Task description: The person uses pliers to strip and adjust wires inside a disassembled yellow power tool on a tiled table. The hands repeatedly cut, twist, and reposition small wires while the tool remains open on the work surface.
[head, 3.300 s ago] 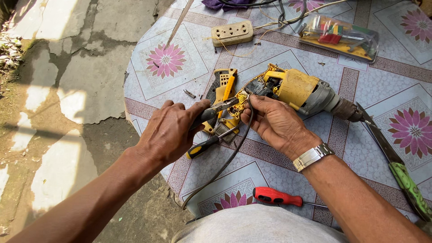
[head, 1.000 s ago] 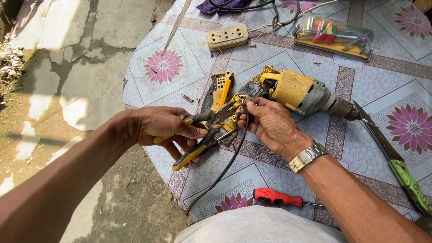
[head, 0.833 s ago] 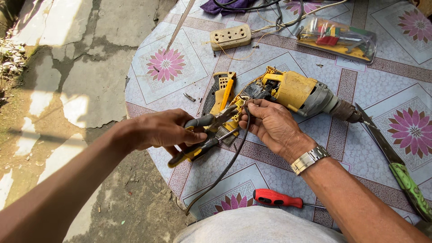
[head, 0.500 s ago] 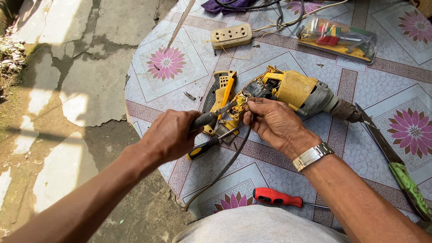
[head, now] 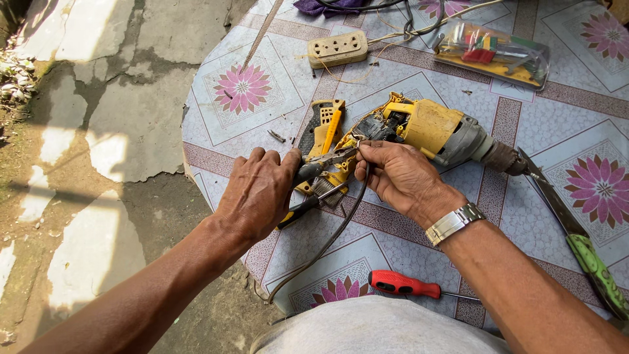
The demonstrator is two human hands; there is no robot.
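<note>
- Round table (head: 229, 141) with a tiled floral covering, pink flowers in square panels; outdoors, cracked concrete ground (head: 98, 131) to the left, patchy sun.
- Yellow power drill (head: 432, 128) lies on its side mid-table, rear housing open, chuck pointing right. Its detached yellow-and-black handle shell (head: 321, 128) lies just left of it.
- Left hand (head: 259, 190) closed around the handles of pliers (head: 321, 167); plier nose points right, reaching the open end of the drill.
- Right hand (head: 400, 177), metal watch (head: 453, 223) on the wrist, fingertips pinched at the plier nose by the drill's open rear; what they pinch is too small to tell.
- Dark cord (head: 327, 239) runs from between the hands down to the table's near edge.
- Red-handled screwdriver (head: 413, 286) lies near the front edge, below the right forearm.
- Green-handled knife (head: 576, 229) at right, blade tip near the chuck.
- Beige socket strip (head: 337, 47) and clear plastic bit case (head: 495, 52) at the far side.
</note>
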